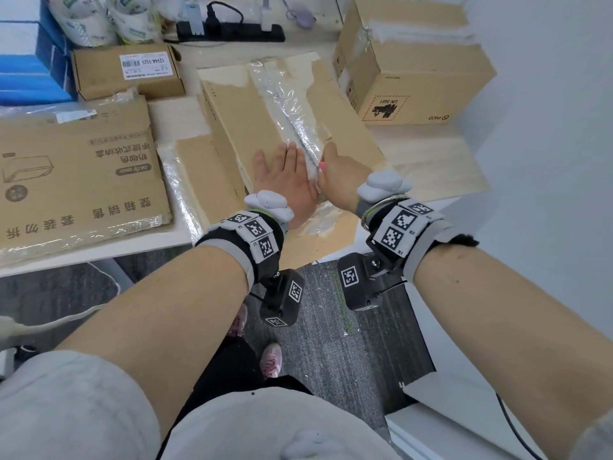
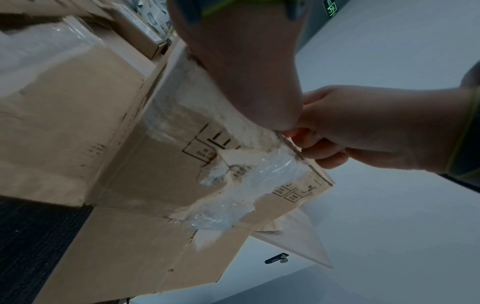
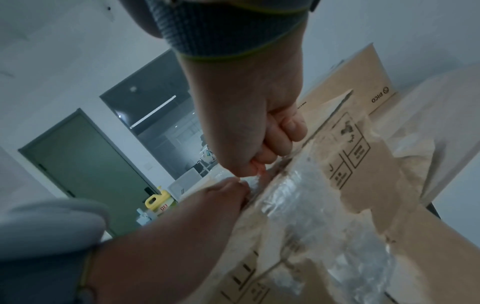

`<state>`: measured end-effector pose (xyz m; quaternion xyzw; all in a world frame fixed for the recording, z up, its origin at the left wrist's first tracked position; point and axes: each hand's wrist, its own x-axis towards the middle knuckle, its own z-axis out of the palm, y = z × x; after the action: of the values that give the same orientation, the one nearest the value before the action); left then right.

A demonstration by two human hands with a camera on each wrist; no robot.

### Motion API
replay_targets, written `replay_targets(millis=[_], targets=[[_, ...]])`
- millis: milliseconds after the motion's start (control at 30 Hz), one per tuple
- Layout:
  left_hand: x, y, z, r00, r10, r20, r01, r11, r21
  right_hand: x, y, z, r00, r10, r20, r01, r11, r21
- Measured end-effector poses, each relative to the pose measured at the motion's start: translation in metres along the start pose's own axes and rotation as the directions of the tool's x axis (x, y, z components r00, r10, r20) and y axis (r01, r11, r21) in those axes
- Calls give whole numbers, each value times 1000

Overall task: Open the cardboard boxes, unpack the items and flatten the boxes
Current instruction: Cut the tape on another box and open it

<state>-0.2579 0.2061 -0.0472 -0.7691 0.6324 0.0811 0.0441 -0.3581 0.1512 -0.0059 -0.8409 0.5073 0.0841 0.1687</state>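
A brown cardboard box point(image 1: 245, 121) lies in the middle of the table, its top seam covered by a strip of clear tape point(image 1: 288, 104). My left hand point(image 1: 285, 177) lies flat on the box top near the front edge, fingers straight, just left of the tape. My right hand point(image 1: 338, 174) is right beside it, fingers curled, and pinches the near end of the tape point(image 3: 255, 182) at the box's top front edge. From the left wrist, the right hand point(image 2: 350, 131) shows its curled fingers at that edge, above the torn, taped front face point(image 2: 168, 164).
A flattened printed carton point(image 1: 76, 180) lies at the left. Behind it are a small labelled box point(image 1: 126, 71) and blue boxes point(image 1: 30, 68). A tall PICO box point(image 1: 414, 61) stands at the back right, a power strip point(image 1: 232, 31) along the back. Carpeted floor lies below the table edge.
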Motion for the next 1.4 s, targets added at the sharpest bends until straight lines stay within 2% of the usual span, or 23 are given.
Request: replay_targets(millis=[167,300,500,800,900,1033,1133,1400], targets=[[-1,1,-2,999,-5,-39,4,1000,-21,-5,0,-1,1000,-6,-13,6,1000,16],[-17,5,2,995,46,-90,-52,997,-63,-2,-5,-1,1000,0,-10,1,999,49],[-22,2,10,992,124,-31,-124,992,-11,-10,0,-1,999,-4,-38,7,996,87],[-15,3,9,994,109,7,-109,993,34,-18,-1,-9,1000,-1,27,0,998,58],[-14,7,9,995,97,19,-98,994,39,-26,2,-11,1000,1,-6,0,997,72],[-16,7,11,997,81,-7,-80,995,54,-28,3,-7,999,-24,28,22,998,66],[-16,8,9,996,91,1,-91,995,42,-32,7,-4,1000,-18,-1,18,996,91],[-15,8,9,996,84,-31,-82,995,56,-40,13,-6,998,-11,61,6,997,82]])
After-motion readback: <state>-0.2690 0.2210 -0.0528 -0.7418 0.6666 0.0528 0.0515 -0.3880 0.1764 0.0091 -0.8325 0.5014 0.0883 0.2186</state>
